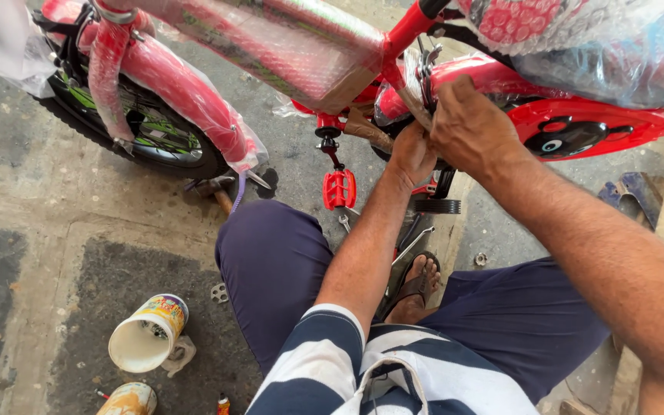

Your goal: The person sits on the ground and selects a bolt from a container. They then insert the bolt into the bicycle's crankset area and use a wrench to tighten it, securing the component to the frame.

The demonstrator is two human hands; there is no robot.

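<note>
- Our left hand pinches brown paper wrap by the seat tube; right hand curls closed over the same spot.
- Red kids' bike stands bubble-wrapped above our knees.
- Yank hard and knuckles probably hit the chainguard or pedal.

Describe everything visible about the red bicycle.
The red bicycle is a small child's bike standing on the concrete floor, its frame and mudguards wrapped in clear bubble plastic. A red pedal hangs low, and a black front tyre shows at left. The left hand and right hand grip it near the chain guard.
</note>
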